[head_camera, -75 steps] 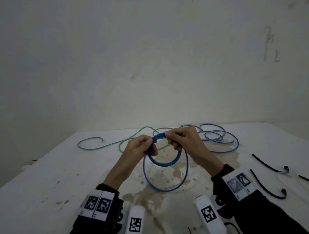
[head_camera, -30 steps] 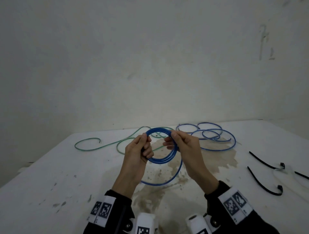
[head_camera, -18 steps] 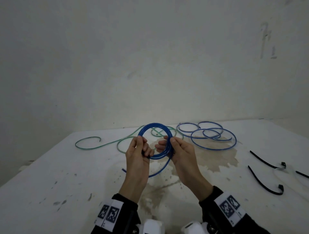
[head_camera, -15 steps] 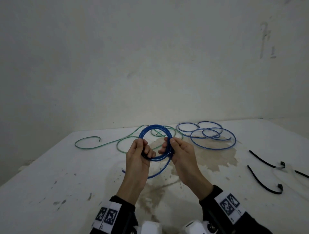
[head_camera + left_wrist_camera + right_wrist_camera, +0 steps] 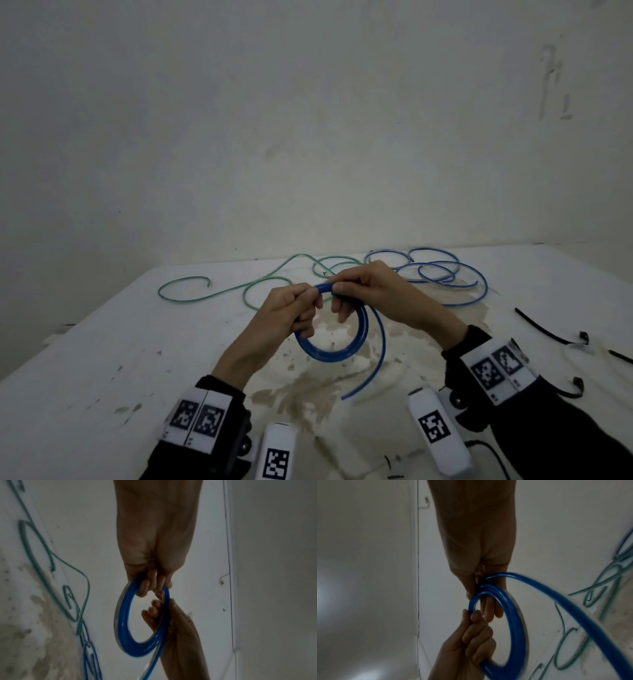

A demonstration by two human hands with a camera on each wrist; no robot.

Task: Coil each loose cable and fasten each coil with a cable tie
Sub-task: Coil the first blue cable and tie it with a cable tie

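Note:
A blue cable coil point(image 5: 337, 349) of several turns hangs above the stained white table point(image 5: 102, 377). My left hand point(image 5: 291, 308) grips its left side, fingers curled round the bundle point(image 5: 150, 584). My right hand point(image 5: 356, 287) pinches the top of the coil point(image 5: 484, 588). One loose blue tail point(image 5: 371, 370) curves down from the right hand towards the table. A green cable point(image 5: 219, 291) lies loose at the back left. A second blue cable point(image 5: 445, 274) lies in loose loops at the back right.
Black cable ties point(image 5: 544, 329) lie on the table at the right, one more point(image 5: 572, 390) nearer my right sleeve. A pale wall point(image 5: 308, 137) rises directly behind the table. A brown stain point(image 5: 308, 390) marks the table under my hands.
The coil has turned from standing up above my hands to hanging below them. Both hands shifted their grip to its top, and the loose tail now hangs at the right.

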